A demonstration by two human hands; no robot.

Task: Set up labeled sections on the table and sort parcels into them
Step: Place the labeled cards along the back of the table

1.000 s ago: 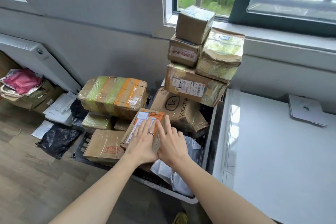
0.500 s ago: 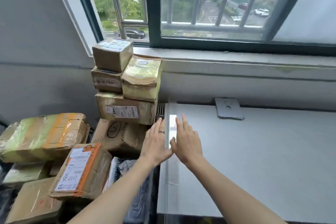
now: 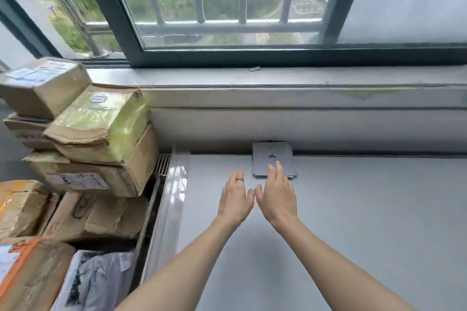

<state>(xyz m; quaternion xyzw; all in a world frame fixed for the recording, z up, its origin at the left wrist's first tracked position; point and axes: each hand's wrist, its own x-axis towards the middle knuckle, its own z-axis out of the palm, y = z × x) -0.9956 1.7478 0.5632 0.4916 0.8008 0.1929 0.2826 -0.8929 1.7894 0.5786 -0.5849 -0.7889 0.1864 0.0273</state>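
Observation:
A small stack of grey label cards point(image 3: 271, 156) lies at the back edge of the white table point(image 3: 353, 222), under the window sill. My right hand point(image 3: 276, 197) is stretched out flat, its fingertips over the near edge of the cards. Beside it, my left hand point(image 3: 236, 199), wearing a ring, is spread flat over the table, holding nothing. Left of the table stands a pile of brown cardboard parcels point(image 3: 83, 139), with a box wrapped in yellow-green tape point(image 3: 106, 118) near the top.
A parcel with an orange-edged label point(image 3: 22, 267) and grey plastic mail bags point(image 3: 101, 280) lie low at the left. A barred window point(image 3: 227, 7) and its sill point(image 3: 278, 78) run behind the table. A vent grille point(image 3: 161, 164) sits between pile and table.
My view and both hands swung right, from the orange-labelled parcel in the pile to the table. The hands now reach the grey cards at the table's back edge.

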